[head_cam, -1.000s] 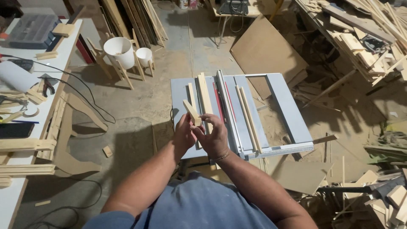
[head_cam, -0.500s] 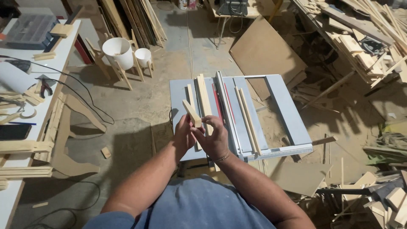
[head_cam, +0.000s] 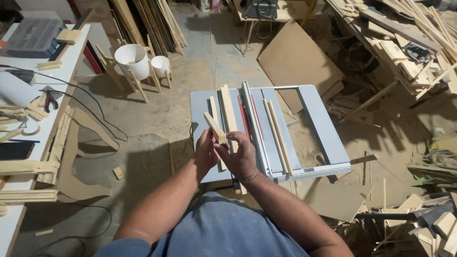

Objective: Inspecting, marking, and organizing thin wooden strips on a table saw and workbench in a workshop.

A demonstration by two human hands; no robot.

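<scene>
Table saw (head_cam: 323, 128): we stood at its near edge, a grey worktop on a sawdust-strewn floor.
Wood strips (head_cam: 276, 135): several lay lengthwise along the top, beside the red blade guard (head_cam: 243, 116).
Left hand (head_cam: 205, 154): our grip pinched the short wood block (head_cam: 215, 127) from the left.
Right hand (head_cam: 242, 156): fingers closed on the same block, held tilted above the near-left part of the top.

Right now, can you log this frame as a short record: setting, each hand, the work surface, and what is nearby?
setting: woodworking shop, sawdust on floor
left hand: fingers hold a short wood strip from the left
right hand: grips the same strip from the right
work surface: grey table saw, several long wood strips lying on it
left side: white workbench, two white pots in wooden stands
right side: piled wood offcuts
</scene>
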